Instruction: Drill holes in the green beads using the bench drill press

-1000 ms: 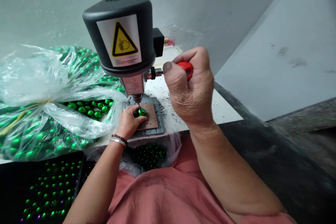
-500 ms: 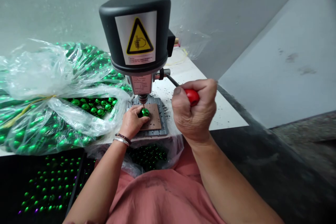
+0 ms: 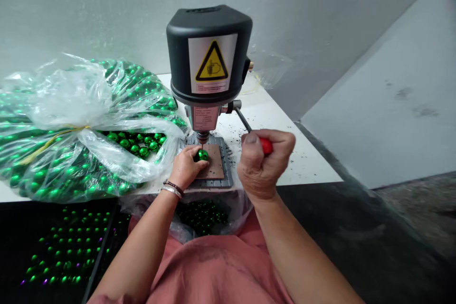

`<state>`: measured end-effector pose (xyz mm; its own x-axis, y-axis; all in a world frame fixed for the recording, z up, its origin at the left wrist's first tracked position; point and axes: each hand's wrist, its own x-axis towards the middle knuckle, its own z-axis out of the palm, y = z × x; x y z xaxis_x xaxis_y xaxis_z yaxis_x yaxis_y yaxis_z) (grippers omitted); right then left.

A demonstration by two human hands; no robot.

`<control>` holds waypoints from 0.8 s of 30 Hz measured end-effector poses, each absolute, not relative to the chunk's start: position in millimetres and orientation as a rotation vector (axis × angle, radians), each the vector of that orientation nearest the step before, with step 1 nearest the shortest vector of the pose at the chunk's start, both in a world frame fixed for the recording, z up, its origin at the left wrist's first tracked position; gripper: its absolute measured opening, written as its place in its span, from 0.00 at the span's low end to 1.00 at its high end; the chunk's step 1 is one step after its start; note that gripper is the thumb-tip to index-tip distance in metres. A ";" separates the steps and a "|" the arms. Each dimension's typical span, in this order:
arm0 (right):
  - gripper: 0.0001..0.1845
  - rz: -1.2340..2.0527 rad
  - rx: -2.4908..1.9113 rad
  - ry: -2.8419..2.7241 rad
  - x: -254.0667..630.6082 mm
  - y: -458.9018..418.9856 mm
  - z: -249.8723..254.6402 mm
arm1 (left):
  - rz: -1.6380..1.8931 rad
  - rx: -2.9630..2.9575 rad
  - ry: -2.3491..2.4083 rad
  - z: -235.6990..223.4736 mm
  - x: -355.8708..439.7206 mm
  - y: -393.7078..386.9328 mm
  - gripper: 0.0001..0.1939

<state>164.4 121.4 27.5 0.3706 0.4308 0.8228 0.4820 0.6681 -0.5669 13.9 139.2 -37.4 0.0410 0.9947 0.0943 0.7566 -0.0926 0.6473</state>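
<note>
A black bench drill head (image 3: 209, 54) with a yellow warning label stands over a grey base plate (image 3: 210, 185) topped by a brown pad (image 3: 214, 164). My left hand (image 3: 187, 167) presses a shiny green glass ball (image 3: 203, 155) onto the pad, with the thin drill bit (image 3: 202, 141) directly above it or touching it; I cannot tell which. My right hand (image 3: 263, 164) is closed around the red knob (image 3: 266, 146) of the drill's feed lever (image 3: 242, 118), hiding most of the knob.
A clear plastic bag (image 3: 74, 104) full of green balls lies left on the white table (image 3: 285, 161), which is strewn with dark specks. A black tray (image 3: 67, 247) of green balls sits lower left, and another bag (image 3: 203, 216) hangs below the table edge. Grey walls stand behind.
My right hand and the red knob have moved down, tilting the lever lower. The whole scene has shifted right in view as my head turned. The left hand still holds the ball.
</note>
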 end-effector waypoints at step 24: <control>0.14 0.197 -1.028 -1.278 171.3 133.6 94.0 | 0.428 1.921 2.406 -14.9 -79.9 165.7 0.23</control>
<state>171.3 133.6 94.0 0.3377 0.6391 0.6910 0.4015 0.5662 -0.7199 -79.9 165.7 -14.9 -0.2357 0.9610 0.1447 0.9520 0.1985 0.2330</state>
